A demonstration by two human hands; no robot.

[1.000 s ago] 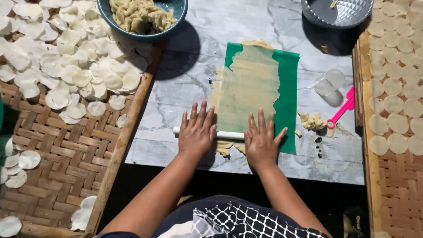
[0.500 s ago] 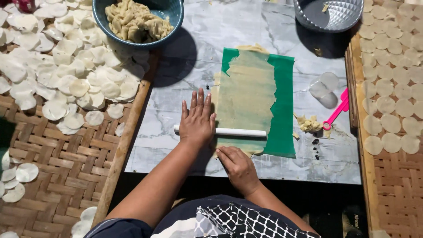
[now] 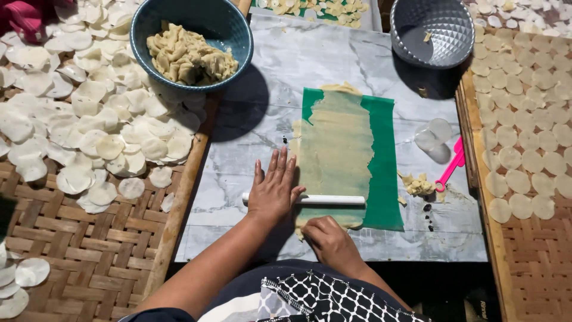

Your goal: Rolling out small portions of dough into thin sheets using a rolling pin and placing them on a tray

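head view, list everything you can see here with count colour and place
grey marble slab: one, centre, work surface
green plastic sheet: one, on the slab
thin beige rolled dough: one sheet, on the green sheet
white rolling rod: one, across the dough's near end
blue bowl of dough lumps: one, top left
silver faceted bowl: one, top right
clear round cutter: one, right of the sheet
pink plastic tool: one, slab's right edge
dough scraps: small pile, beside the pink tool
woven bamboo trays: two, left and right, holding many pale dough discs
left hand: flat on the rod
right hand: at the dough's near edge
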